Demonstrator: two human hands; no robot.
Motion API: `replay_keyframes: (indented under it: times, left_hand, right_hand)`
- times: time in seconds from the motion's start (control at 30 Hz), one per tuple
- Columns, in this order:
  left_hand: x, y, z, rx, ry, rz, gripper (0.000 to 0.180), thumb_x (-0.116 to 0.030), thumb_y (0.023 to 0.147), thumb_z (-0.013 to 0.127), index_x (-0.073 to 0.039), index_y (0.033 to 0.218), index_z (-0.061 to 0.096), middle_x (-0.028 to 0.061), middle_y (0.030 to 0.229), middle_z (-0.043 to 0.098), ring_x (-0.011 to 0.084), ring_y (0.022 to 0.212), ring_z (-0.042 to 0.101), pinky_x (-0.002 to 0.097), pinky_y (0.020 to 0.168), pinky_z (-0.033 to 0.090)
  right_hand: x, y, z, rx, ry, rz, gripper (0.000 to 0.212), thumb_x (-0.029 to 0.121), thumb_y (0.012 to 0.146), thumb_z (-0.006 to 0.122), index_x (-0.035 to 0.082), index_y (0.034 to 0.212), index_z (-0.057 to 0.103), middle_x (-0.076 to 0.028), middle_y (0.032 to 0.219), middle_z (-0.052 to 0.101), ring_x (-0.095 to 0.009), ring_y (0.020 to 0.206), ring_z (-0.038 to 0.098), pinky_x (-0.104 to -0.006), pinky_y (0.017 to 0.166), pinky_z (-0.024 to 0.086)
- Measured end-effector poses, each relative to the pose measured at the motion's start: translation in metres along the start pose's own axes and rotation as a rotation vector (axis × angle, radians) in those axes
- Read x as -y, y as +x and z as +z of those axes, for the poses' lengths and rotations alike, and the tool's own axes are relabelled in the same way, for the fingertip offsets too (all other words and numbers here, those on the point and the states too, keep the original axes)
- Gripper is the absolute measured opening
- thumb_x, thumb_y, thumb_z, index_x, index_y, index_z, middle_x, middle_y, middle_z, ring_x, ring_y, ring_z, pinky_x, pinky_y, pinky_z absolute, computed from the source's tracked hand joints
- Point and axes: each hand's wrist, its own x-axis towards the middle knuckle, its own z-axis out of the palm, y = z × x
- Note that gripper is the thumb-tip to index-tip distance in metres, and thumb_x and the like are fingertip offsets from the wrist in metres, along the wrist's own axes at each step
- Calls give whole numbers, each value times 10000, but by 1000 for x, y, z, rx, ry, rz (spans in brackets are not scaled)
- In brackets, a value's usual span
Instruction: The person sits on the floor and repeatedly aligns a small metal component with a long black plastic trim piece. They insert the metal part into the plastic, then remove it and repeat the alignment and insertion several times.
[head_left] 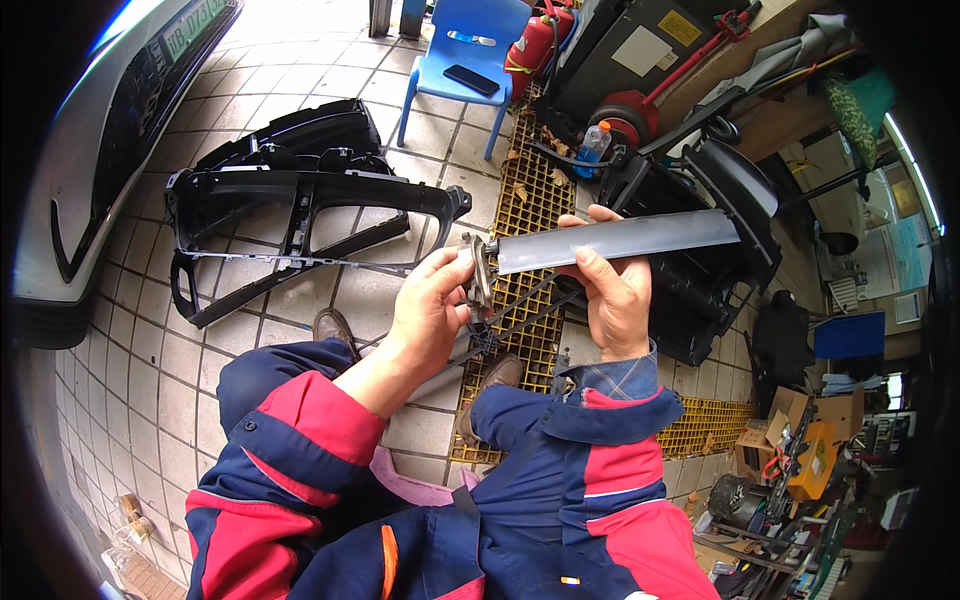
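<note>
In front of me I hold up a long, flat grey strip (620,240) with a smooth, slightly glossy face. My right hand (613,300) is closed on its middle, thumb on the near face and fingers behind. At the strip's left end is a metal bracket-like piece (480,275), which my left hand (430,305) pinches between thumb and fingers. Whether the two pieces are joined I cannot tell. Beneath them a dark rod-like frame (485,340) is partly hidden by my hands.
Black plastic car frames (297,215) lie on the tiles at left, near a parked car (115,130). A blue chair (460,60) carries a phone (471,79). Yellow floor grating (535,175) runs beside more black car parts (690,290); a bottle (593,150) stands there.
</note>
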Motion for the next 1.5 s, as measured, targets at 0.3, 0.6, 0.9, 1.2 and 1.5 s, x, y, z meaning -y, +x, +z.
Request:
replay_keyframes:
  times: [0.3,0.6,0.9,1.2,1.5]
  left_hand:
    - [-3,-3,9,-32,40,-11,262,-260,1123,509,-36,1223,602,71,1097,703,149,891,664,330,772,546]
    - [-3,-2,8,-28,25,-4,255,-242,1113,537,-32,1242,602,70,1112,713,153,913,686,341,779,565]
    - [-2,-1,3,-17,4,-4,305,-224,1086,604,-28,1321,601,57,1128,730,143,935,710,337,772,580]
    - [-3,-2,8,-35,42,-1,247,-213,1110,509,-28,1250,595,78,1141,716,148,914,684,330,772,562]
    - [-3,-3,10,-38,40,-2,251,-221,1107,514,-29,1246,597,76,1114,708,152,907,672,332,774,552]
  right_hand:
    - [-1,0,-2,-56,-75,37,534,174,1008,755,-16,1436,497,-205,1303,697,-239,1140,719,-338,892,640]
    - [0,-1,-1,-30,-36,31,525,156,1008,747,-20,1434,496,-218,1314,691,-245,1146,720,-341,905,643]
    - [-1,-1,-1,-11,-23,3,512,164,1004,754,-17,1419,515,-211,1290,704,-239,1125,726,-334,890,646]
    - [1,0,-2,-45,-30,34,503,149,1009,741,-13,1422,504,-209,1295,699,-237,1118,726,-330,891,644]
    - [-1,0,-2,-46,-53,15,534,195,1000,777,-7,1418,514,-197,1278,709,-225,1115,725,-328,892,642]
